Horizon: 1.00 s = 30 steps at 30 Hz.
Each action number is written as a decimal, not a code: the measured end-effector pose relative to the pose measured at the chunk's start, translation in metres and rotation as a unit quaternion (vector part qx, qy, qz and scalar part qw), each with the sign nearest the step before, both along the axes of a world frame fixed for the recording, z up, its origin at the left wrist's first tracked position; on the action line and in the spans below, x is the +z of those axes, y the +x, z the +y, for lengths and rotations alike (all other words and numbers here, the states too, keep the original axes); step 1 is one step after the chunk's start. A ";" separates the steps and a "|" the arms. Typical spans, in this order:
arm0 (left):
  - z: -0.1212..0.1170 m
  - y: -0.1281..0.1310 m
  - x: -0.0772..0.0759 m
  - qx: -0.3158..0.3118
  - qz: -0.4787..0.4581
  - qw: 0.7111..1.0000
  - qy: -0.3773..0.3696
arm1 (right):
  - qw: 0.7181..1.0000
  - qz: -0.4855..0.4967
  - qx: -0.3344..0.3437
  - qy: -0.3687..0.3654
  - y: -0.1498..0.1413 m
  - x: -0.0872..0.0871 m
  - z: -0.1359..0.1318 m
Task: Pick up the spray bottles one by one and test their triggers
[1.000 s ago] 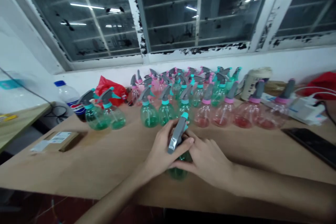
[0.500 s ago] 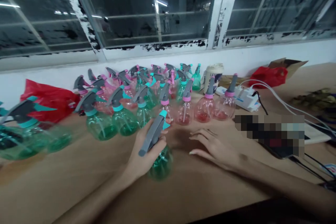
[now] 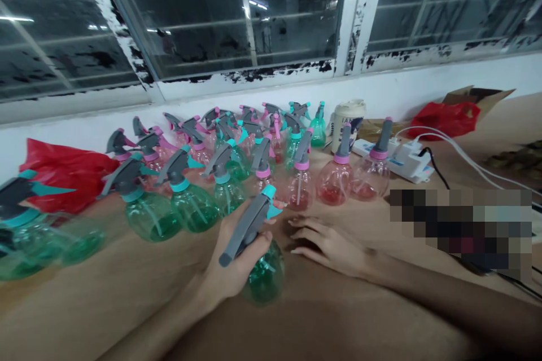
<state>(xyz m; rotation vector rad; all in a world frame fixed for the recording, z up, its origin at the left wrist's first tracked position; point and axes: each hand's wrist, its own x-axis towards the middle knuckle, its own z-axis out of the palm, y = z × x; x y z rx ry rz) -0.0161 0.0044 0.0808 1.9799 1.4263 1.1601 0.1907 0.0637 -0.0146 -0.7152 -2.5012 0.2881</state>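
My left hand [image 3: 239, 256] is wrapped round the neck of a green spray bottle [image 3: 266, 276], just under its grey head with a teal nozzle and trigger. Green liquid shows in the round, clear body below my fingers. My right hand [image 3: 332, 245] rests low over the tabletop to the right of that bottle, fingers spread and holding nothing. Behind my hands, a front row has green spray bottles [image 3: 195, 206] on the left and pink spray bottles [image 3: 334, 180] on the right, each partly filled.
More pink and green bottles crowd against the wall. A red plastic bag [image 3: 68, 175] lies at left, another red bag [image 3: 444, 118] by a cardboard box [image 3: 483, 101] at right. A paper cup [image 3: 347, 121] stands near a white power strip [image 3: 409, 161] with cables. A pixelated patch covers something at right.
My right hand has moved left, closer to the held bottle. My left hand keeps its grip on the bottle. The view has shifted slightly.
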 end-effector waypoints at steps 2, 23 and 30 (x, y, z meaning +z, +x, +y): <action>0.002 0.000 0.001 -0.017 -0.005 1.000 -0.005 | 1.000 -0.005 0.001 -0.006 -0.002 -0.003 0.000; 0.003 0.006 0.000 -0.044 -0.057 0.996 -0.053 | 0.999 -0.023 -0.003 -0.046 0.000 -0.006 0.004; 0.004 0.004 0.001 -0.046 -0.005 0.999 0.005 | 0.997 -0.011 0.014 -0.077 0.003 -0.008 0.006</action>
